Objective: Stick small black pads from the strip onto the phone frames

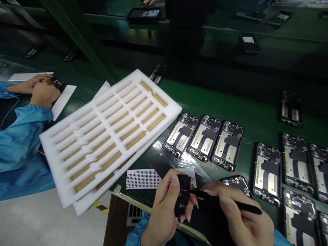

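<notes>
The right hand [238,210] curls round a tool [247,207], its tip at the part [182,201] the left hand [165,205] pinches above the surface [210,102]; a firm pinch and light tip suit this, clear of the dot sheet [142,179] beyond.

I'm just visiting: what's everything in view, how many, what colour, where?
Slotted rectangular foam trays: at least two, white, stacked left of centre.
Opened flat phone bodies: about eleven, black and silver, mostly centre to right, some cut off.
Dotted rectangular sheet: one, white with black dots, front centre.
Paper sheets: at least two, white, far left.
Shallow tray: one, black, top centre.
Boxy devices: at least two, dark, upper right.
Slanted post: one, green, upper left.
Table: one, green, under the phone bodies.
Co-worker's hands: two, blue-sleeved, far left.
Small flat part: one, black, in the left hand.
Slim rod-like tool: one, black, in the right hand.
Left hand, right hand: one each, bare, blue-sleeved, front.
</notes>
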The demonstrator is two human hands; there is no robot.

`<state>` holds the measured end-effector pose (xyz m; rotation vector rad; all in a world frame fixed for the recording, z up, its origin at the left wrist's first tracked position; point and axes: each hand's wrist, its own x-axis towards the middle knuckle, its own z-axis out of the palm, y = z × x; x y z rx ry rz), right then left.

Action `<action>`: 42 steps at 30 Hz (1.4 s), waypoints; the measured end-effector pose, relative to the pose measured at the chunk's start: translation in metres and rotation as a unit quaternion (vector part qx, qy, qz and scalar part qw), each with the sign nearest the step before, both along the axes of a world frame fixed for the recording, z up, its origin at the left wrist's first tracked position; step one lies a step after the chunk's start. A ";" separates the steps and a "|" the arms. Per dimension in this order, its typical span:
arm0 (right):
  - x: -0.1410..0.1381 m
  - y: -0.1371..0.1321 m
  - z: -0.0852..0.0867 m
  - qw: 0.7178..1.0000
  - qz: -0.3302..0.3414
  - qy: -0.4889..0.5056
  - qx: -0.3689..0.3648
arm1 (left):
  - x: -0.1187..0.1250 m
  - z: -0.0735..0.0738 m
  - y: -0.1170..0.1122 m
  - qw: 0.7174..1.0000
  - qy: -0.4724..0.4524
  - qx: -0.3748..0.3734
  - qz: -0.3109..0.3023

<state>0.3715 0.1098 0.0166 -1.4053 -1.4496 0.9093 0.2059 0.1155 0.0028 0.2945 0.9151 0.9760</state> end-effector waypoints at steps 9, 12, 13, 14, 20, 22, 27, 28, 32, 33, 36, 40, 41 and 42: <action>0.000 -0.009 0.005 0.998 0.005 -0.004 0.062 | 0.001 0.011 -0.012 1.000 0.007 0.002 0.028; 0.002 -0.013 0.006 0.995 0.072 -0.012 0.062 | 0.006 0.010 -0.013 0.999 0.002 0.001 0.041; 0.003 -0.014 0.006 0.995 0.078 -0.006 0.063 | 0.007 0.010 -0.013 0.999 -0.003 0.010 0.047; 0.004 -0.016 0.005 0.996 0.067 0.006 0.066 | 0.008 0.010 -0.013 0.998 -0.008 0.020 0.052; 0.025 -0.014 -0.011 0.995 -0.075 -0.039 0.044 | -0.018 0.005 -0.015 0.954 0.282 0.075 0.073; 0.033 -0.007 -0.023 0.993 -0.031 -0.110 0.042 | -0.031 -0.005 -0.019 0.854 0.496 0.157 -0.008; 0.033 0.001 -0.051 0.990 0.046 -0.121 0.062 | -0.038 -0.031 -0.029 0.477 0.714 0.458 -0.230; 0.031 0.000 -0.053 0.989 0.049 -0.121 0.062 | -0.036 -0.033 -0.029 0.437 0.724 0.473 -0.247; 0.029 -0.002 -0.057 0.988 0.069 -0.123 0.064 | -0.025 -0.034 -0.027 0.337 0.754 0.465 -0.319; 0.029 -0.002 -0.057 0.987 0.075 -0.122 0.066 | -0.024 -0.033 -0.027 0.326 0.758 0.462 -0.324; 0.030 -0.001 -0.057 0.987 0.091 -0.116 0.067 | -0.024 -0.031 -0.026 0.312 0.760 0.466 -0.330; 0.030 0.000 -0.056 0.986 0.102 -0.111 0.064 | -0.025 -0.031 -0.025 0.304 0.760 0.471 -0.328; 0.030 0.001 -0.056 0.986 0.106 -0.110 0.063 | -0.024 -0.031 -0.025 0.299 0.762 0.473 -0.326; 0.030 0.001 -0.055 0.986 0.111 -0.110 0.061 | -0.024 -0.032 -0.025 0.293 0.763 0.475 -0.326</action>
